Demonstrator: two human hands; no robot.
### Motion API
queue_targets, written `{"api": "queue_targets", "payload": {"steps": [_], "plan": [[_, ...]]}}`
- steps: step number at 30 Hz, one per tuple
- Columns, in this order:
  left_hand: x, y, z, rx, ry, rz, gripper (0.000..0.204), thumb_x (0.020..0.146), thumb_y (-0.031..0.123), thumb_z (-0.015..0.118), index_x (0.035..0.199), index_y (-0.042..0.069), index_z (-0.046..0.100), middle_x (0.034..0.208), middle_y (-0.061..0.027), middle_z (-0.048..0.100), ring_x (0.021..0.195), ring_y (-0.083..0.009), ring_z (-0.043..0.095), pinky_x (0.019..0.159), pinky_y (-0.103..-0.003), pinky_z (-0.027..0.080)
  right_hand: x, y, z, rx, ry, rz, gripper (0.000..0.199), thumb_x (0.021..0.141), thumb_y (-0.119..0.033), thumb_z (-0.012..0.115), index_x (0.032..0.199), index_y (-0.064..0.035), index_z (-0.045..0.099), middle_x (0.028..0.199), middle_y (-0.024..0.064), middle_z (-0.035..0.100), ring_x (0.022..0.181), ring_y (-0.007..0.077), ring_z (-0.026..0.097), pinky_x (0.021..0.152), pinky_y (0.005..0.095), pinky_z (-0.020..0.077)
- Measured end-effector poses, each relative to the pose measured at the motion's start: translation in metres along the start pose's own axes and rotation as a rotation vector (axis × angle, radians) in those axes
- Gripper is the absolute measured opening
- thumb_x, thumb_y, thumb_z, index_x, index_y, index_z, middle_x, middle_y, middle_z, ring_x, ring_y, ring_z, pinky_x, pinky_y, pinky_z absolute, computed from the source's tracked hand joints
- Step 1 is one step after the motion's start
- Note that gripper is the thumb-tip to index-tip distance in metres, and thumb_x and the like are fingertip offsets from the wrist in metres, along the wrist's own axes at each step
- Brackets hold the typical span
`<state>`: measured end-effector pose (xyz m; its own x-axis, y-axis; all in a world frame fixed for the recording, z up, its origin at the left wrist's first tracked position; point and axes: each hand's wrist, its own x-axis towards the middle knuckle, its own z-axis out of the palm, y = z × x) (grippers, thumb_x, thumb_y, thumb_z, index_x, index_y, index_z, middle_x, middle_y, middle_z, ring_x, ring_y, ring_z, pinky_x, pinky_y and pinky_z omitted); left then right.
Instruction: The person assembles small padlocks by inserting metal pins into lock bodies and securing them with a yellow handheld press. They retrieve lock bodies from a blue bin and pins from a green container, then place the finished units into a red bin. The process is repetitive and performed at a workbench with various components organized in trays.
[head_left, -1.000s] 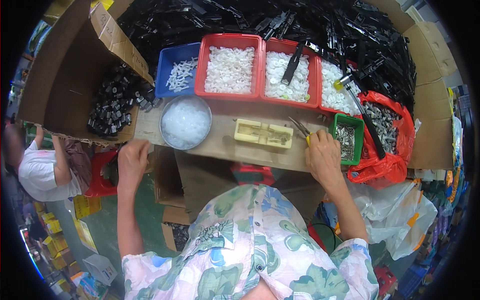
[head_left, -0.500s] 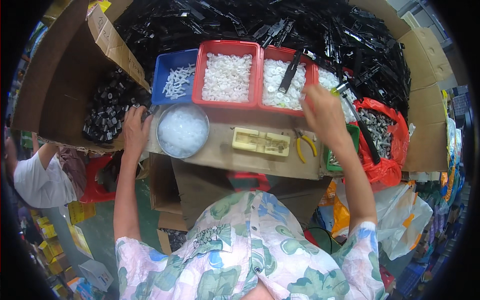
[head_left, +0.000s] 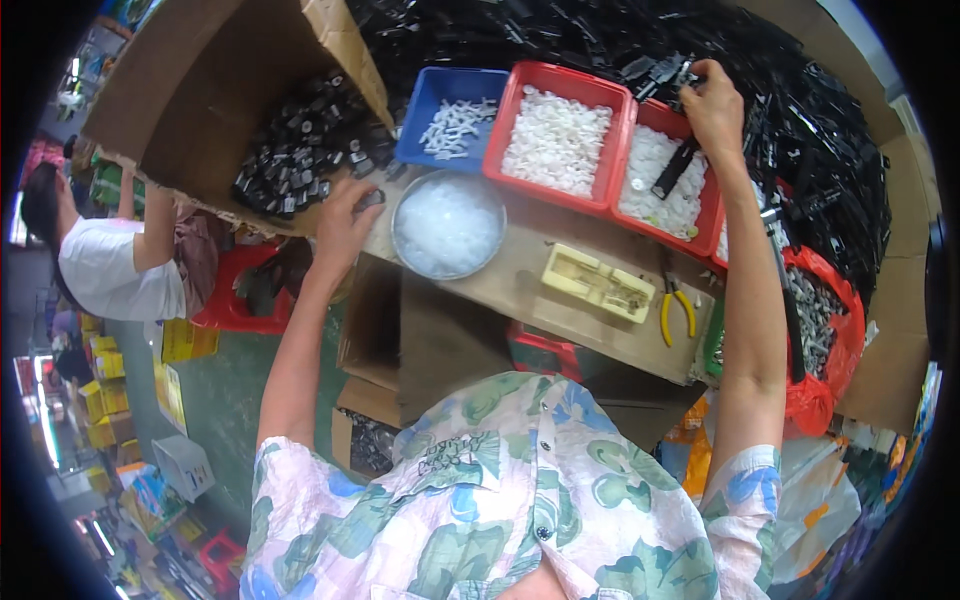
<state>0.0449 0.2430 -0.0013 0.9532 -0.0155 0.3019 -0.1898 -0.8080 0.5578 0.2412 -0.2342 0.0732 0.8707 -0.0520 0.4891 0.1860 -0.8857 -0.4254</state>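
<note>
"Both apart?"
"Yes, well apart. The left hand [head_left: 345, 218] pinches a small dark-grey cylindrical piece [head_left: 371, 200]. Around and beyond the curled right hand [head_left: 716, 108] lie heaped glossy black parts [head_left: 805, 115]; its grip, I cannot tell."

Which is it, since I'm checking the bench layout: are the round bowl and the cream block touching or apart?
Apart. The head view shows a strip of brown work surface between the bowl's right rim and the block's left end.

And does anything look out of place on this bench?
Yes, a long black part lies on the white pieces in the second red bin from the left; odd, because that bin otherwise shows mostly white contents.
</note>
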Motion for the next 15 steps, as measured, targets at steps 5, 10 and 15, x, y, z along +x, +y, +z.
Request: {"api": "queue_targets", "payload": {"steps": [5,10,15], "plan": [[-0.01,0.0,-0.005,-0.182,0.005,-0.184,0.03,0.084,0.007,0.072,0.113,-0.001,0.069,0.099,-0.0071,0.064,0.081,-0.0144,0.058,0.073,-0.028,0.048,-0.026,-0.01,-0.041,0.486,-0.202,0.231,0.04,0.086,-0.003,0.065,0.125,-0.0004,0.056,0.072,0.0015,0.062,0.068,0.0055,0.058,0.061,0.0231,0.0462],[-0.016,0.008,-0.004,-0.401,0.132,-0.206,0.032,0.092,0.004,0.067,0.124,0.002,0.067,0.101,-0.0022,0.058,0.085,-0.0101,0.053,0.078,-0.025,0.047,-0.083,-0.007,-0.076,0.589,-0.392,0.069,0.043,0.087,0.004,0.062,0.128,-0.0032,0.05,0.074,-0.0025,0.053,0.07,0.0046,0.051,0.064,0.022,0.0419],[-0.019,0.046,-0.024,-0.502,0.139,-0.21,0.03,0.094,0.007,0.064,0.124,0.001,0.066,0.103,0.0006,0.056,0.088,-0.0073,0.048,0.08,-0.022,0.042,-0.147,-0.043,-0.11,0.378,-0.719,-0.174,0.043,0.084,0.01,0.062,0.124,-0.0068,0.058,0.08,0.0114,0.061,0.073,0.0238,0.062,0.074,0.035,0.0501]]}}
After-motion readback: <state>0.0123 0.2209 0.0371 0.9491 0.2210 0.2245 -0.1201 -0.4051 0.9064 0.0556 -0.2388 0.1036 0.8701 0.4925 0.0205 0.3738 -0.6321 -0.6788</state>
